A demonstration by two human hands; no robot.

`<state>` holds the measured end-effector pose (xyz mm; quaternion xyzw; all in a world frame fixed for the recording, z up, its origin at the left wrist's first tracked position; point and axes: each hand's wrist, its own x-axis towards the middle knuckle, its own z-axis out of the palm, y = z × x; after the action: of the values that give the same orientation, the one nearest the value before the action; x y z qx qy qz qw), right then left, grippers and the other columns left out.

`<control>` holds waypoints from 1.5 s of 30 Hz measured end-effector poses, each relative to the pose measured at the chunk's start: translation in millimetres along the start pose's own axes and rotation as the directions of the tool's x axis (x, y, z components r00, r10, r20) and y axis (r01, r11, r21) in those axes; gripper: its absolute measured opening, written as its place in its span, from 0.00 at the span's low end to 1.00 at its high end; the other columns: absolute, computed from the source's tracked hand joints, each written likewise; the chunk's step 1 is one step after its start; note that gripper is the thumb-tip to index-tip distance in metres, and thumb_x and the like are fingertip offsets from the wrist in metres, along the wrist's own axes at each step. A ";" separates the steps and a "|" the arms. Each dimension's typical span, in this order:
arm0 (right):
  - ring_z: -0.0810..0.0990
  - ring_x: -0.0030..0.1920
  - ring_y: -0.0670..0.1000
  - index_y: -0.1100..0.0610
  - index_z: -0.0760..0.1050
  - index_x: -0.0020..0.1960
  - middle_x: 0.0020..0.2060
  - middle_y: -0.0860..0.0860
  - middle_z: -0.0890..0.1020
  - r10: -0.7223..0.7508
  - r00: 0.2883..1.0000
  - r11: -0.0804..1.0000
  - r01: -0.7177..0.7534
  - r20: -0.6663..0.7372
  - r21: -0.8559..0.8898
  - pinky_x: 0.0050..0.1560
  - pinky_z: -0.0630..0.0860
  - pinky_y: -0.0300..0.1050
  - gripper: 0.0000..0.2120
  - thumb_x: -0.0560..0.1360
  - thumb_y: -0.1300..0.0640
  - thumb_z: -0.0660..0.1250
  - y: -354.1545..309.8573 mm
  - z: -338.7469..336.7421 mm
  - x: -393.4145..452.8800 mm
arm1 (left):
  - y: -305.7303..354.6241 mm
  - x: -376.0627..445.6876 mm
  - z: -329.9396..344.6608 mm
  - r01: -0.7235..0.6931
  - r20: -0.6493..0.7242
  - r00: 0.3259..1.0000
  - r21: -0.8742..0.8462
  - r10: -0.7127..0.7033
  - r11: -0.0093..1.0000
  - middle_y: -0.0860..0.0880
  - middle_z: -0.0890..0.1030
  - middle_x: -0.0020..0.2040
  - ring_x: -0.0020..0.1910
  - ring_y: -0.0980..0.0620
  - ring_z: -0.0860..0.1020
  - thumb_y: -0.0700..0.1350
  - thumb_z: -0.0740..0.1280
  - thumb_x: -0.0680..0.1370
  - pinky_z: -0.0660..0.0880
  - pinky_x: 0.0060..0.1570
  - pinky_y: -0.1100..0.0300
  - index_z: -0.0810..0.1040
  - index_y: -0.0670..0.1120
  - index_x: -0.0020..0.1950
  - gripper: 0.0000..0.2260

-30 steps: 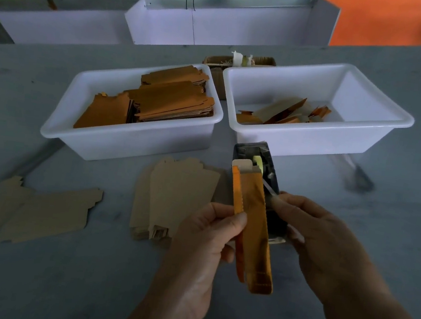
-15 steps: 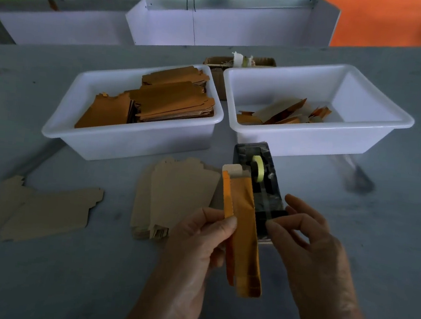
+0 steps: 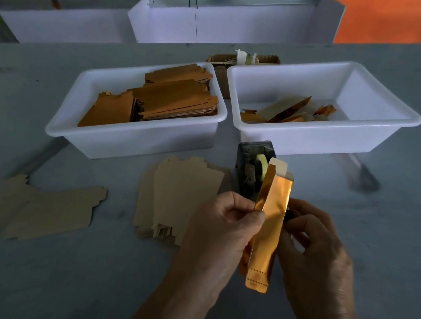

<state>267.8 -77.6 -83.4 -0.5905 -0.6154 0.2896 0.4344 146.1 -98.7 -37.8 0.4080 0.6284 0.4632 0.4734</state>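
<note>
left hand point(image 3: 223, 225) pinches gold carton point(image 3: 267, 225); right hand point(image 3: 317, 248) curled behind it, grip unclear; tape dispenser point(image 3: 246, 168) half hidden.

Beyond the left grip point(image 3: 223, 228): left tub point(image 3: 132, 148), holding stacked orange blanks point(image 3: 174, 101); right tub point(image 3: 320, 142), holding loose pieces point(image 3: 282, 112). Just left of the grip, plain card blanks point(image 3: 182, 195) lie flat on the desk point(image 3: 61, 286).

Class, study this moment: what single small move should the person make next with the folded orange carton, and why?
Probably the right hand pulls a short strip off the dark tape dispenser toward the shiny orange folded carton: the left hand pinches the carton just in front of the dispenser, and the right fingers curl at its front end.
</note>
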 end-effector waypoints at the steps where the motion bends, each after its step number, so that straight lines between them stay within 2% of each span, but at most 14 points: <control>1: 0.81 0.47 0.46 0.57 0.76 0.33 0.51 0.43 0.79 0.000 1.000 1.000 0.000 0.008 0.006 0.39 0.74 0.32 0.08 0.69 0.63 0.73 1.0 -2.0 0.5 | 0.8 -0.2 0.0 0.005 0.007 1.000 0.002 -0.005 1.000 0.60 0.77 0.28 0.25 0.64 0.73 0.45 0.68 0.76 0.67 0.27 0.72 0.78 0.50 0.42 0.03; 5: 0.80 0.47 0.42 0.51 0.77 0.36 0.50 0.41 0.79 0.046 0.998 0.988 -0.052 0.047 0.143 0.40 0.74 0.26 0.07 0.71 0.61 0.70 0.2 -19.9 2.7 | 3.9 1.2 -3.6 0.040 0.038 0.998 -0.020 -0.039 0.999 0.59 0.77 0.28 0.25 0.64 0.73 0.44 0.69 0.75 0.67 0.26 0.71 0.78 0.49 0.42 0.03; 8: 0.80 0.37 0.44 0.48 0.77 0.39 0.38 0.49 0.81 0.053 0.997 0.967 -0.066 0.062 0.245 0.37 0.74 0.29 0.08 0.70 0.61 0.70 -13.7 -38.8 6.8 | 5.2 -0.8 -6.0 0.057 0.063 0.996 -0.022 -0.056 0.998 0.57 0.77 0.28 0.25 0.63 0.72 0.44 0.69 0.76 0.68 0.26 0.69 0.79 0.49 0.43 0.02; 10: 0.78 0.30 0.43 0.50 0.79 0.39 0.33 0.52 0.82 0.015 0.981 0.914 -0.092 0.193 0.395 0.31 0.75 0.32 0.05 0.65 0.58 0.69 -28.5 -48.1 7.3 | 6.2 -2.4 -6.9 0.064 0.062 0.996 -0.025 -0.062 0.998 0.55 0.79 0.30 0.27 0.61 0.76 0.44 0.69 0.76 0.72 0.28 0.67 0.80 0.48 0.43 0.02; 12: 0.77 0.27 0.42 0.51 0.81 0.37 0.30 0.53 0.82 -0.040 0.934 0.884 -0.132 0.354 0.448 0.29 0.74 0.32 0.05 0.62 0.55 0.68 -38.9 -51.8 7.6 | 7.0 -4.0 -7.7 0.089 0.068 0.994 -0.071 -0.084 0.993 0.52 0.83 0.36 0.35 0.56 0.82 0.43 0.69 0.75 0.80 0.38 0.61 0.81 0.47 0.44 0.01; 15: 0.77 0.28 0.40 0.46 0.82 0.36 0.31 0.51 0.82 -0.112 0.872 0.912 -0.100 0.476 0.398 0.29 0.74 0.31 0.07 0.60 0.51 0.67 -41.7 -50.4 9.0 | 8.4 -8.4 -10.1 0.133 0.062 0.990 -0.091 -0.128 0.987 0.48 0.85 0.41 0.42 0.51 0.84 0.43 0.72 0.73 0.81 0.49 0.52 0.82 0.46 0.44 0.02; 23: 0.78 0.33 0.42 0.41 0.82 0.41 0.34 0.49 0.82 -0.147 0.865 0.941 -0.027 0.479 0.337 0.30 0.74 0.32 0.10 0.63 0.50 0.65 -37.3 -42.4 9.2 | 8.6 -12.5 -14.0 0.146 0.073 0.988 -0.086 -0.140 0.986 0.49 0.85 0.38 0.40 0.52 0.84 0.41 0.73 0.72 0.82 0.45 0.55 0.83 0.47 0.41 0.01; 27: 0.79 0.33 0.43 0.34 0.76 0.55 0.34 0.50 0.82 -0.134 0.869 0.943 -0.035 0.476 0.330 0.32 0.74 0.33 0.23 0.64 0.53 0.68 -36.6 -41.0 11.8 | 10.2 -12.9 -13.9 0.129 0.095 0.988 -0.087 -0.121 0.988 0.48 0.85 0.38 0.39 0.52 0.84 0.42 0.72 0.72 0.82 0.45 0.56 0.83 0.47 0.41 0.01; 30: 0.80 0.32 0.44 0.35 0.72 0.59 0.35 0.50 0.83 -0.109 0.885 0.960 -0.024 0.453 0.280 0.32 0.75 0.33 0.29 0.67 0.62 0.71 -35.3 -41.5 13.0 | 10.5 -13.3 -13.5 0.129 0.108 0.987 -0.093 -0.119 0.987 0.49 0.85 0.38 0.39 0.53 0.84 0.41 0.72 0.73 0.82 0.44 0.58 0.83 0.46 0.41 0.01; 31: 0.81 0.33 0.45 0.34 0.69 0.59 0.35 0.50 0.83 -0.095 0.887 0.966 -0.027 0.451 0.258 0.32 0.75 0.32 0.29 0.67 0.61 0.71 -35.6 -41.0 13.1 | 11.0 -13.5 -13.8 0.134 0.117 0.986 -0.099 -0.122 0.986 0.49 0.85 0.39 0.39 0.53 0.85 0.41 0.71 0.73 0.82 0.43 0.58 0.83 0.46 0.42 0.01; 33: 0.82 0.35 0.45 0.33 0.65 0.59 0.36 0.48 0.84 -0.068 0.894 0.978 -0.027 0.442 0.205 0.32 0.76 0.37 0.29 0.66 0.57 0.71 -36.2 -40.0 13.3 | 11.6 -13.6 -14.8 0.146 0.148 0.981 -0.106 -0.129 0.984 0.49 0.85 0.40 0.40 0.53 0.85 0.40 0.71 0.74 0.82 0.45 0.58 0.83 0.46 0.44 0.02; 38: 0.81 0.35 0.44 0.32 0.64 0.56 0.36 0.42 0.84 -0.052 0.910 0.997 0.027 0.411 0.066 0.34 0.75 0.40 0.28 0.68 0.58 0.72 -38.7 -38.1 12.8 | 12.1 -13.1 -18.4 0.199 0.263 0.951 -0.115 -0.163 0.973 0.47 0.86 0.45 0.46 0.51 0.84 0.40 0.67 0.76 0.79 0.55 0.52 0.83 0.43 0.49 0.05; 41: 0.81 0.35 0.42 0.34 0.65 0.58 0.36 0.40 0.83 -0.039 0.916 0.999 0.039 0.400 0.008 0.37 0.76 0.42 0.27 0.68 0.56 0.72 -41.3 -36.6 10.9 | 9.5 -13.9 -18.0 0.193 0.229 0.960 -0.133 -0.159 0.972 0.48 0.86 0.44 0.44 0.52 0.85 0.45 0.69 0.73 0.81 0.51 0.55 0.82 0.43 0.48 0.07; 45: 0.79 0.36 0.38 0.41 0.69 0.59 0.36 0.37 0.82 -0.051 0.934 0.996 0.072 0.353 -0.048 0.37 0.74 0.40 0.24 0.67 0.54 0.72 -43.1 -33.5 7.8 | 6.0 -15.4 -13.8 0.157 0.139 0.980 -0.106 -0.141 0.982 0.49 0.86 0.41 0.41 0.52 0.85 0.42 0.66 0.77 0.81 0.46 0.58 0.82 0.44 0.45 0.05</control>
<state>277.2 -81.0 -29.2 -0.5226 -0.7096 0.3579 0.3086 136.5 -114.6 -27.0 0.3610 0.5968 0.4345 0.5699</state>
